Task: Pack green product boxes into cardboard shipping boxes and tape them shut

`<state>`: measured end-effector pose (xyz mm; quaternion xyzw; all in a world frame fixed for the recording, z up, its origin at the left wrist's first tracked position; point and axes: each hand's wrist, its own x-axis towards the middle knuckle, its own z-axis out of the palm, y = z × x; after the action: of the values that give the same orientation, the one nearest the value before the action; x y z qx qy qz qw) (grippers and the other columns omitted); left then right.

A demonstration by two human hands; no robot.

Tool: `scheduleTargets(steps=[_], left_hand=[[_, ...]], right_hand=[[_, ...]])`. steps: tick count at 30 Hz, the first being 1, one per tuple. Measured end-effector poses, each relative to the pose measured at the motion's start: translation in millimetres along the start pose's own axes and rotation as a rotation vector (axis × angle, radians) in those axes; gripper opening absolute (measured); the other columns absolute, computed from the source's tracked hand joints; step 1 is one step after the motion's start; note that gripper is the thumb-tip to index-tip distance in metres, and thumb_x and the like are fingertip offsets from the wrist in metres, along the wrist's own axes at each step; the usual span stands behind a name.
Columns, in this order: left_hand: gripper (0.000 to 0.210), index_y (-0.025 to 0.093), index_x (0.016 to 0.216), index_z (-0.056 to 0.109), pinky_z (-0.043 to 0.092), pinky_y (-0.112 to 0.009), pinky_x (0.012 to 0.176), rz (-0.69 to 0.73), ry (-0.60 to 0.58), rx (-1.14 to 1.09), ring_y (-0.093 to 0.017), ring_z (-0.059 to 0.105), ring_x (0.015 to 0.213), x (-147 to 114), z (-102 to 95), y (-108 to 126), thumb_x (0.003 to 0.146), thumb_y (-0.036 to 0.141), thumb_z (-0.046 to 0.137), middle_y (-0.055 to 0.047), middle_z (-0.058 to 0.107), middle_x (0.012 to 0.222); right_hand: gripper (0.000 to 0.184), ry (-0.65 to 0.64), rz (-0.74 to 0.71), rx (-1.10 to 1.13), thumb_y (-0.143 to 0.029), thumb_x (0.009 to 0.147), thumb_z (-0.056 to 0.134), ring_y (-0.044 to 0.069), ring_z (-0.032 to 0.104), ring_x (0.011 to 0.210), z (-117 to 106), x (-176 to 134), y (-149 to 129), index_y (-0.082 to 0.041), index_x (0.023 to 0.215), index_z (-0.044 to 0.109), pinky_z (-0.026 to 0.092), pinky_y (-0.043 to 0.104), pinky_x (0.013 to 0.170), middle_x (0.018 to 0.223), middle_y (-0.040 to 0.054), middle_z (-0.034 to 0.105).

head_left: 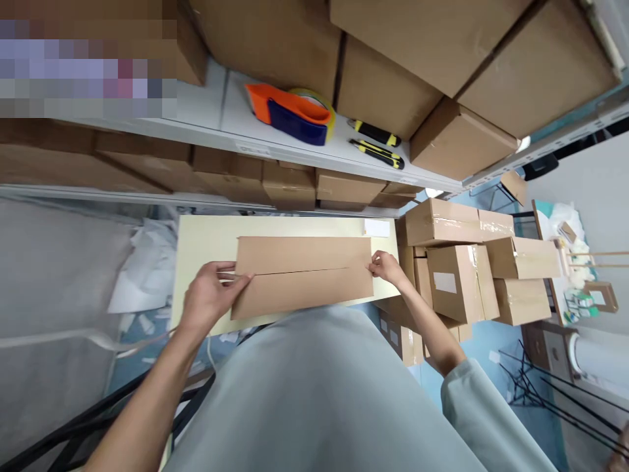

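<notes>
A long brown cardboard box [299, 288] lies on the pale yellow table in front of me, the two flaps on its upper face meeting along a lengthwise seam. At its left end, my left hand [209, 292] grips the edge, thumb on top by the seam and the other fingers at the end. My right hand [384, 267] pinches the right end near the seam, its fingers bent together. The sides and underside of the box are hidden from this angle.
Behind the table [206, 229], a shelf holds a tape dispenser [295, 115], two utility knives [377, 153] and large cartons [388, 85]. A white label [377, 227] lies at the table's back right. Stacked boxes [462, 282] stand to the right; crumpled white wrapping [142, 262] sits left.
</notes>
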<state>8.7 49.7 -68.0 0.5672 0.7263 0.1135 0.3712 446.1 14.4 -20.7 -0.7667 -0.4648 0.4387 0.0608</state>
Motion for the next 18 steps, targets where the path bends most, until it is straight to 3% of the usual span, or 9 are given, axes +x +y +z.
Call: scheduleTargets(steps=[4, 10, 13, 18], left_hand=[[0.060, 0.018, 0.121, 0.066, 0.063, -0.041, 0.093, -0.018, -0.020, -0.151, -0.028, 0.079, 0.102, -9, -8.4, 5, 0.080, 0.061, 0.067, -0.017, 0.079, 0.127], [0.048, 0.023, 0.111, 0.065, 0.064, -0.037, 0.087, -0.072, -0.083, -0.284, -0.028, 0.080, 0.099, 1, -12.6, 1, 0.071, 0.048, 0.077, -0.009, 0.083, 0.113], [0.047, 0.023, 0.109, 0.063, 0.062, -0.040, 0.092, -0.112, -0.075, -0.208, -0.029, 0.080, 0.099, 8, -6.2, 0, 0.070, 0.045, 0.077, -0.008, 0.081, 0.107], [0.042, 0.023, 0.110, 0.059, 0.059, -0.040, 0.098, -0.032, -0.003, -0.084, -0.029, 0.077, 0.107, 11, 5.2, 1, 0.075, 0.041, 0.072, -0.010, 0.077, 0.114]], right_hand=[[0.029, -0.016, 0.008, 0.100, -0.033, 0.090, 0.082, 0.015, 0.073, 0.061, 2, 1, 7, -0.024, 0.087, 0.054, 0.062, 0.025, 0.067, 0.073, -0.0019, 0.077], [0.028, -0.022, 0.012, 0.123, -0.030, 0.091, 0.080, 0.014, 0.073, 0.061, 2, 1, 8, -0.024, 0.084, 0.053, 0.065, 0.026, 0.068, 0.076, -0.0013, 0.078], [0.024, -0.027, 0.018, 0.091, -0.025, 0.092, 0.078, 0.013, 0.072, 0.061, 0, 3, 6, -0.023, 0.086, 0.055, 0.065, 0.026, 0.068, 0.077, -0.0006, 0.078], [0.024, -0.023, 0.024, 0.016, -0.021, 0.092, 0.079, 0.014, 0.074, 0.062, -4, 3, -1, -0.023, 0.085, 0.056, 0.064, 0.025, 0.065, 0.078, 0.0009, 0.079]])
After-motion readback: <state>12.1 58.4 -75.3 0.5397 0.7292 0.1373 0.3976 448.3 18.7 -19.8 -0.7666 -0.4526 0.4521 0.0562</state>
